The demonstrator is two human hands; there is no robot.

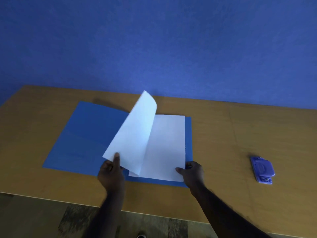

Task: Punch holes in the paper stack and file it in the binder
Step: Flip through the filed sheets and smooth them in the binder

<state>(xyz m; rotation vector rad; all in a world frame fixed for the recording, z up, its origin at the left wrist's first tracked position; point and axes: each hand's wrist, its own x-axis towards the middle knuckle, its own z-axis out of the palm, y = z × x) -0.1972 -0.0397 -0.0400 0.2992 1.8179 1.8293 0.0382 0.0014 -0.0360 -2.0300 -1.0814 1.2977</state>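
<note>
An open blue binder (pixel 85 134) lies flat on the wooden table (pixel 240 134). White paper (pixel 164 148) rests on its right half. My left hand (pixel 111 170) pinches the lower corner of a top sheet (pixel 133 133), which is lifted and curls over toward the left. My right hand (pixel 192 170) grips the lower right corner of the flat sheets and the binder's edge, thumb on the paper. A purple hole punch (pixel 262 169) sits on the table far to the right, away from both hands.
A blue wall (pixel 154 40) rises straight behind the table's far edge. The near table edge (pixel 51 199) runs across below my forearms, with patterned floor (pixel 82 220) beneath.
</note>
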